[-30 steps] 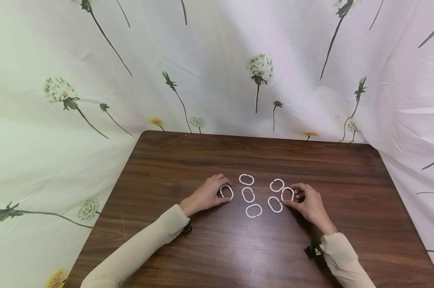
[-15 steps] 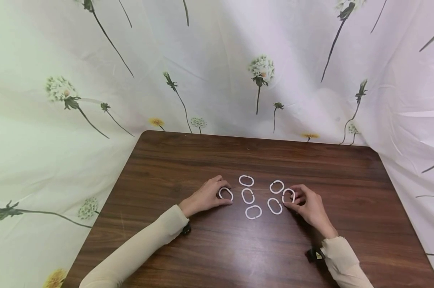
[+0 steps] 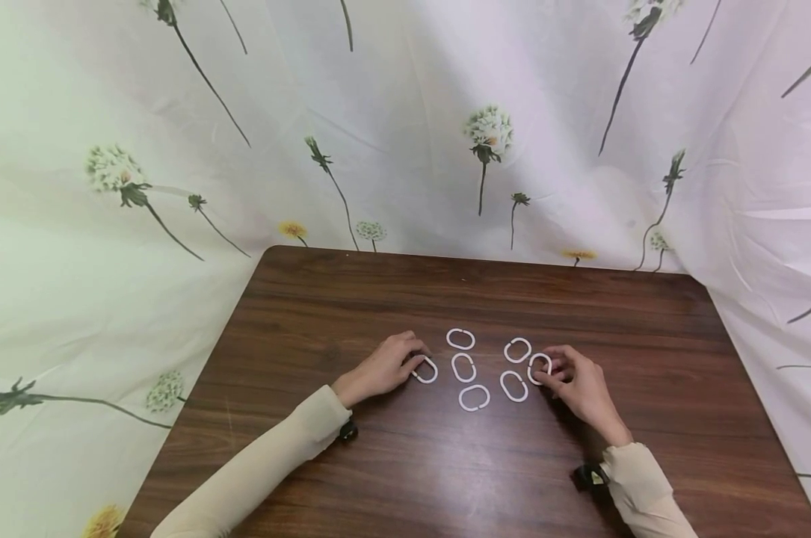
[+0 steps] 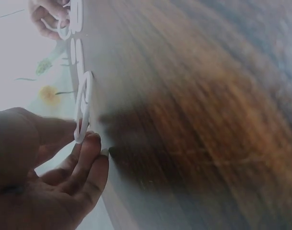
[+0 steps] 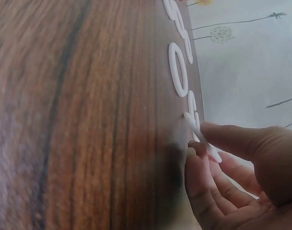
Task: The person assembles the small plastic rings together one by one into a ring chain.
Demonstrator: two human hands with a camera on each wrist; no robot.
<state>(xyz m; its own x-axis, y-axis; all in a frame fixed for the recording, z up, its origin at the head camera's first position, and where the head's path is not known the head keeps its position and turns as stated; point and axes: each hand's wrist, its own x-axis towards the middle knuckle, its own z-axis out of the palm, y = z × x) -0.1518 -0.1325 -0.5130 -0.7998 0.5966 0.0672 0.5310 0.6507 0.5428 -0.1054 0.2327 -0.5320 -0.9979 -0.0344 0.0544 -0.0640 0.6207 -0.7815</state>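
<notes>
Several white oval plastic rings lie in columns on the brown wooden table (image 3: 445, 463). My left hand (image 3: 415, 365) pinches the leftmost ring (image 3: 426, 370) between thumb and fingers. In the left wrist view that ring (image 4: 82, 108) stands on edge, tilted up off the wood. My right hand (image 3: 543, 371) pinches the rightmost ring (image 3: 538, 366), which the right wrist view shows as a ring (image 5: 201, 137) lifted at one end. Between the hands lie a middle column of three rings (image 3: 463, 366) and two more rings (image 3: 513, 385) beside the right hand.
A white curtain with a dandelion print (image 3: 486, 134) hangs behind and around the table. Bare wood stretches toward the far edge (image 3: 472, 258) and in front of the hands. Both arms wear beige sleeves (image 3: 264, 463).
The left hand has tipped its ring and drawn it slightly nearer. The right hand keeps its pinch on its ring, almost unmoved. The loose rings stay put.
</notes>
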